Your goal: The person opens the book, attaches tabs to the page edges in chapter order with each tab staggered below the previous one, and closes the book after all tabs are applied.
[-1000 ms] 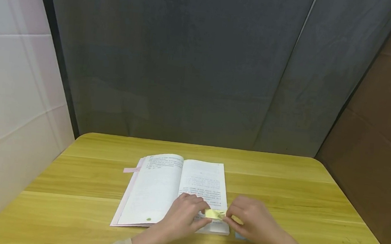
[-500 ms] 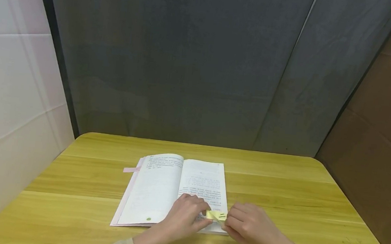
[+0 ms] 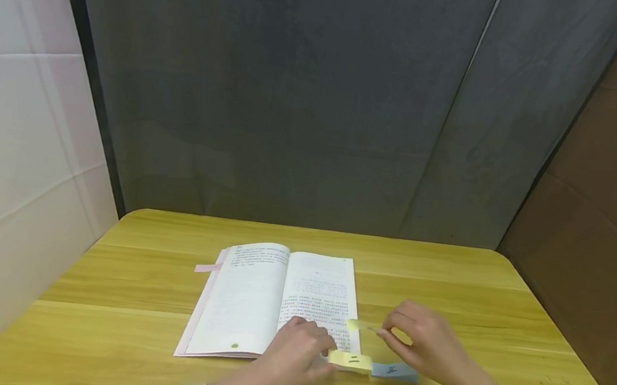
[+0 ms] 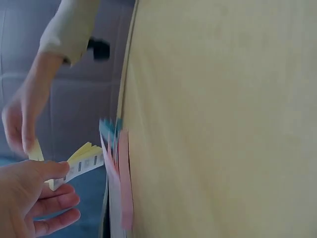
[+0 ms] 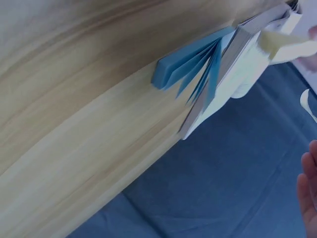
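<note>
Your right hand [image 3: 422,343] pinches one end of a yellow sticky strip [image 3: 362,326], its length pointing left toward the open book [image 3: 252,314]; your left hand [image 3: 298,354] pinches the yellow sticky-note pad [image 3: 351,361].

- Cannot read the print on the open book [image 3: 249,311]; too small.
- Cannot see the part of the book behind the left hand [image 3: 295,352], towards the book's five o'clock.
- Cannot make out the blurred marks on the yellow strip [image 3: 364,325], at the left hand's two o'clock.
- Lose most of the right hand [image 5: 309,183] past the right wrist view's edge, at four o'clock.
- Cannot identify the dark object [image 4: 100,49] at the left wrist view's eleven o'clock.
</note>
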Motion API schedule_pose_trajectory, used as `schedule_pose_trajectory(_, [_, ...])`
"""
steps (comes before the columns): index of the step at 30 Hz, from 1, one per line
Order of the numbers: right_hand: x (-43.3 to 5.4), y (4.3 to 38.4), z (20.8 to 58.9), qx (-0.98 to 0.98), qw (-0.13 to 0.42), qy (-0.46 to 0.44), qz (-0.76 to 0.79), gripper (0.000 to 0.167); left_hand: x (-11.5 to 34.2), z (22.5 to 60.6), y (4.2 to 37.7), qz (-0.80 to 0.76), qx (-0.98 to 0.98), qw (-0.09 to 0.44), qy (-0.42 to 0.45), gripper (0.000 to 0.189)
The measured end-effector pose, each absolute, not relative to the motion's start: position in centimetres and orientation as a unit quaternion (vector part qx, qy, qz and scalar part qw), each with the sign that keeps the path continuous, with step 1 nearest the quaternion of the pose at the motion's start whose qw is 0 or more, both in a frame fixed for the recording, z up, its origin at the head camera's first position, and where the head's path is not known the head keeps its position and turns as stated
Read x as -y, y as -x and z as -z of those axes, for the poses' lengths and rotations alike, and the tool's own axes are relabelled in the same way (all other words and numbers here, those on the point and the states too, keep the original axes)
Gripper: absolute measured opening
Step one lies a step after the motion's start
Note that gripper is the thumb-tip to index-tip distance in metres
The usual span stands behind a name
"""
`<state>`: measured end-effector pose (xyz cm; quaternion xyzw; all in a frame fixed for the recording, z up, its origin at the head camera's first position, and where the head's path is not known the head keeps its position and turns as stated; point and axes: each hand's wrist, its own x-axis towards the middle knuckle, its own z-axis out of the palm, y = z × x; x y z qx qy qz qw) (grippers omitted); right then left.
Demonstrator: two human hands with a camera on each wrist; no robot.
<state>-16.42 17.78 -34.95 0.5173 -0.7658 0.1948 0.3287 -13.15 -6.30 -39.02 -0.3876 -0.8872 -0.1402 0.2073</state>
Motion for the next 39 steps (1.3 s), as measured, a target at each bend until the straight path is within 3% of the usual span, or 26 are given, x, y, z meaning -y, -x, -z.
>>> schedule_pose_trajectory(7, [-18.1, 17.5, 35.2, 0.808, 0.307, -0.462, -0.198, 0.012, 4.6, 39.1, 11.2, 0.072, 0.865, 0.215, 0.448, 0.022])
schedule_pose_trajectory(12, [-18.0, 18.4, 35.5, 0.846, 0.262, -0.417, -0.204, 0.013, 3.5, 39.6, 10.4, 0.027, 0.851, 0.214, 0.479, 0.018])
schedule_pose_trajectory(23, [-17.6, 19.9, 36.0, 0.886, 0.211, -0.367, -0.189, 0.013, 3.0, 40.9, 9.7, 0.009, 0.854, 0.151, 0.499, 0.034])
schedule_pose_trajectory(33, [-17.3, 21.1, 36.9, 0.914, 0.151, -0.318, -0.201, 0.013, 3.1, 40.6, 10.1, 0.031, 0.846, 0.187, 0.499, 0.034])
schedule_pose_trajectory(39, [-17.5, 21.5, 37.3, 0.914, 0.102, -0.311, -0.239, 0.014, 3.7, 38.8, 11.7, 0.062, 0.865, 0.213, 0.449, 0.024])
